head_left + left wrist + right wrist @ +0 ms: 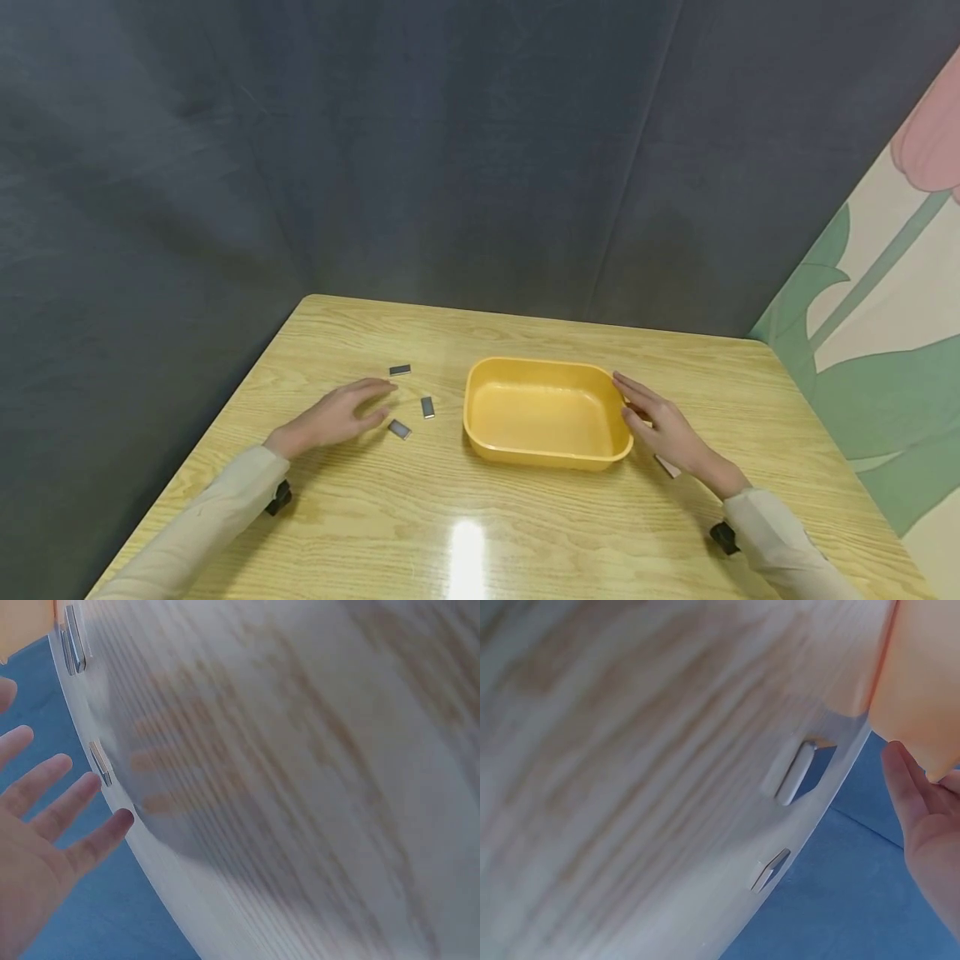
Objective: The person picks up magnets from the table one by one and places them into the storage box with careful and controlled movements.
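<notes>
A yellow plastic basin (547, 456) with rounded corners sits on the table. My left hand (341, 417) hovers above the wood left of it, fingers spread in the left wrist view and holding nothing. Small dark flat rectangular pieces lie near that hand: one (400, 370) beyond the fingertips, one (427, 407) towards the basin, one (399, 429) by the thumb. My right hand (671, 433) is at the basin's right rim with fairly straight fingers; whether they touch it I cannot tell. Two similar pieces show in the right wrist view, one thicker (806, 772) and one thinner (771, 871).
The light wood-grain table (375, 517) ends at a dark curtain (465, 167) behind and on the left. A wall painted with a pink flower and green leaves (900, 392) stands at the right. Black wrist straps (279, 498) show below the pale sleeves.
</notes>
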Demonstrator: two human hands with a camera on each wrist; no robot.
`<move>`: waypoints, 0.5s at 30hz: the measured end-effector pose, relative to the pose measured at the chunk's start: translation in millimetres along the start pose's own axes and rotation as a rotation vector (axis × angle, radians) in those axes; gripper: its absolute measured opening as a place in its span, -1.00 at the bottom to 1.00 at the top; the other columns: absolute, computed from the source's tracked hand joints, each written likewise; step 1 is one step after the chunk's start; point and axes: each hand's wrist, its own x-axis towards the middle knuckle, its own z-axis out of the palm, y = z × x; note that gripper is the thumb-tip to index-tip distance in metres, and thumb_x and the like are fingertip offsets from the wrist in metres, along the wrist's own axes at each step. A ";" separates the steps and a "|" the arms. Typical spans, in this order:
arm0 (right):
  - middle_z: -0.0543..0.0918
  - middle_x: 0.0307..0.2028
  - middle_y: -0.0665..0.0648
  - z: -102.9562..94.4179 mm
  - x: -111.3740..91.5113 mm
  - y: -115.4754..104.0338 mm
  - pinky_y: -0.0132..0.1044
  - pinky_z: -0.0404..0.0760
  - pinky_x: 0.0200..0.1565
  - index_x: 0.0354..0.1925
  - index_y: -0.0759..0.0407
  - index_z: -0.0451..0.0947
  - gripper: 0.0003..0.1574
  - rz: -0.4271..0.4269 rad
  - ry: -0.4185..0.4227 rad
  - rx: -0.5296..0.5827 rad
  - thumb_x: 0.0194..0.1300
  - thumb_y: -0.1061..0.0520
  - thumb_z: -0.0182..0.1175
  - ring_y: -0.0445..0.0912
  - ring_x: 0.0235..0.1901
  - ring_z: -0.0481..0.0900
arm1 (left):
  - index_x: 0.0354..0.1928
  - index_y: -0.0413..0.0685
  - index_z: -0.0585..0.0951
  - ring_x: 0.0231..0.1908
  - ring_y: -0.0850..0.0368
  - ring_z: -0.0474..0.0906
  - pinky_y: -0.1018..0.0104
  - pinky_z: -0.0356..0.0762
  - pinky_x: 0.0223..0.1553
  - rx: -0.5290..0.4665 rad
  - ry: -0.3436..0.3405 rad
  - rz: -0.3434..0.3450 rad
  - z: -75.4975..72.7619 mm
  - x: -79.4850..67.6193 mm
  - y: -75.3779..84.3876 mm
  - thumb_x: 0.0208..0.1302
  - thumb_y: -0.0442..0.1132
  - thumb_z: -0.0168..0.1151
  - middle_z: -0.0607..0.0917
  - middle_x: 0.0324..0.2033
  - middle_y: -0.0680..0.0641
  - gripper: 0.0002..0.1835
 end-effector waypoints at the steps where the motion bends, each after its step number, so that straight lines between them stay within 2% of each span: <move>1: 0.28 0.37 0.46 0.4 0.2 0.2 -0.53 0.54 -0.09 0.37 0.52 0.25 -0.41 -0.003 -0.001 -0.009 0.44 0.37 0.07 0.17 0.05 0.58 | 0.38 -0.08 0.44 0.33 -0.20 0.31 -0.15 0.30 0.27 -0.003 -0.007 -0.003 0.0 -0.1 0.5 0.46 -0.03 0.16 0.43 0.33 -0.19 -0.46; 3: 0.26 0.37 0.49 0.5 0.9 -0.7 -0.54 0.54 -0.26 0.36 0.54 0.23 -0.41 -0.012 -0.006 -0.014 0.44 0.39 0.06 -0.05 -0.20 0.65 | 0.39 -0.08 0.43 0.34 -0.20 0.30 -0.15 0.31 0.26 -0.010 -0.018 -0.006 -0.5 -0.6 1.8 0.46 -0.05 0.16 0.43 0.33 -0.20 -0.46; 4: 0.24 0.37 0.50 0.4 1.3 -1.4 -0.52 0.53 -0.33 0.37 0.55 0.22 -0.41 -0.015 -0.013 -0.014 0.44 0.39 0.05 -0.12 -0.32 0.62 | 0.39 -0.07 0.43 0.34 -0.19 0.30 -0.14 0.31 0.26 -0.009 -0.023 -0.009 -0.6 -0.6 2.1 0.46 -0.05 0.17 0.42 0.33 -0.19 -0.46; 7: 0.20 0.38 0.52 -1.5 2.4 -3.2 -0.46 0.55 -0.34 0.37 0.58 0.19 -0.40 -0.028 -0.035 -0.014 0.44 0.40 0.04 -0.12 -0.36 0.64 | 0.40 -0.04 0.42 0.34 -0.17 0.30 -0.13 0.31 0.26 -0.012 -0.031 -0.012 -1.6 -0.6 3.5 0.46 -0.05 0.17 0.43 0.33 -0.17 -0.46; 8: 0.17 0.39 0.52 -2.6 2.8 -3.7 -0.47 0.56 -0.29 0.37 0.58 0.17 -0.39 -0.027 -0.048 -0.001 0.45 0.39 0.03 -0.07 -0.33 0.68 | 0.40 -0.04 0.43 0.34 -0.17 0.31 -0.13 0.31 0.27 -0.010 -0.031 -0.011 -1.7 -0.5 3.6 0.46 -0.06 0.17 0.43 0.33 -0.17 -0.46; 9: 0.16 0.40 0.52 -3.6 2.7 -3.7 -0.48 0.57 -0.19 0.38 0.58 0.15 -0.39 -0.025 -0.061 0.009 0.47 0.37 0.03 0.08 -0.18 0.69 | 0.40 -0.03 0.43 0.34 -0.16 0.31 -0.12 0.31 0.27 -0.009 -0.031 -0.010 -1.6 -0.3 3.5 0.46 -0.05 0.17 0.44 0.33 -0.16 -0.46; 11: 0.13 0.41 0.52 -5.4 2.6 -2.9 -0.49 0.52 -0.02 0.39 0.59 0.13 -0.38 -0.026 -0.082 0.028 0.48 0.35 0.02 0.30 0.06 0.56 | 0.40 -0.02 0.43 0.33 -0.15 0.32 -0.11 0.32 0.27 -0.008 -0.031 -0.008 -1.6 0.0 3.1 0.45 -0.06 0.17 0.45 0.32 -0.15 -0.47; 15: 0.09 0.42 0.52 -6.9 2.1 -2.1 -0.57 0.39 0.06 0.37 0.60 0.15 -0.39 -0.024 -0.107 0.080 0.49 0.34 0.03 0.36 0.15 0.45 | 0.40 0.00 0.43 0.33 -0.14 0.33 -0.10 0.32 0.27 -0.006 -0.036 -0.011 -1.6 -0.2 2.2 0.46 -0.04 0.16 0.45 0.32 -0.13 -0.47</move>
